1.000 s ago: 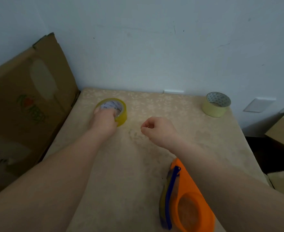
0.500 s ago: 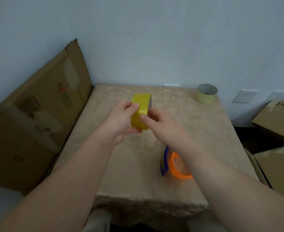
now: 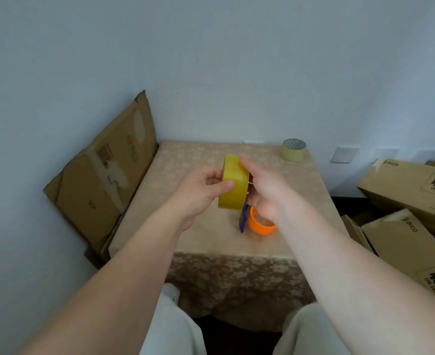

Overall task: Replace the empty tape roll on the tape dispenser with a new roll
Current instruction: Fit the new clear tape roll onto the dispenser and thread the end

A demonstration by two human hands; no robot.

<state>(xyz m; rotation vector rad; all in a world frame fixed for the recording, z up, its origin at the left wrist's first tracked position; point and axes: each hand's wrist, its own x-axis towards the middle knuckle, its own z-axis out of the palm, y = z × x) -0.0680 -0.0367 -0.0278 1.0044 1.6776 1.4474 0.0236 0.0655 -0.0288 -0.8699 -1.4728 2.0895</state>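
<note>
Holding the yellow tape roll (image 3: 233,185) up on its edge, the left hand (image 3: 201,190) and right hand (image 3: 265,188) both grip it above the orange dispenser (image 3: 258,222) on the table (image 3: 198,234). Loose fingers could let it drop and roll away.

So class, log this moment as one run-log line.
left hand: holds yellow tape roll | right hand: touching roll | orange dispenser: on table

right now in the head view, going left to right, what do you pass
flattened cardboard box → left hand → yellow tape roll → right hand → pale tape roll → PICO cartons
</note>
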